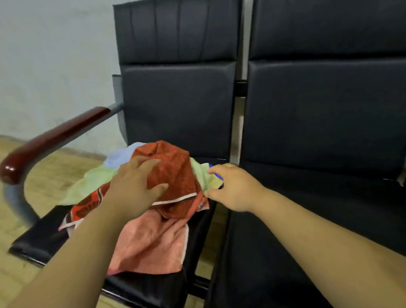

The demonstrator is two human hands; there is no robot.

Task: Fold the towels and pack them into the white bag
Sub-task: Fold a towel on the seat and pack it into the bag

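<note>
At the far left a pale wall (42, 56) meets a wood-patterned floor (5, 220), and a glossy dark red armrest (54, 139) curves toward the near side. It belongs to the left black chair (38, 235), whose seat carries a loose, unfolded heap of towels. A light blue towel (118, 155) sits at the far edge and a light green towel (89, 184) spreads beneath the others. An orange-red patterned towel (174, 169) is bunched on top, and a pink towel (152, 240) drapes over the near edge of the seat. The left hand (133, 182) lies on the orange-red towel with fingers spread and fairly straight, the thumb set against the cloth. Just right of the heap, the right hand (233, 187) hovers at the green towel's right edge, its fingers curled. Whether it actually pinches the cloth cannot be told. The two hands are apart, with the bunched towel between them. Farther right stands a second black chair (327, 195), joined to the first.
</note>
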